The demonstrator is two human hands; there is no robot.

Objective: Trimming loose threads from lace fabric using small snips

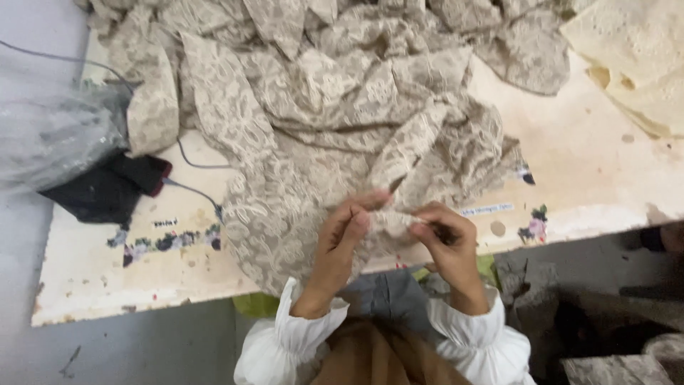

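Both hands are pinching a fold of beige lace cloth [320,142] at the worktop [605,171] edge. Left hand [340,239] fingers [360,214] and right hand [447,242] fingers are closing on it, the cloth lying between them.

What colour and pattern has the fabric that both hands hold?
The lace fabric is beige with a pale floral pattern, seen from the head view.

left hand [340,239] + right hand [447,246]: fingers pinching beige lace fabric [320,121] edge | worn table [605,171] underneath

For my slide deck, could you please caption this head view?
Both hands, left and right, pinch an edge of beige lace fabric piled on a worn table.
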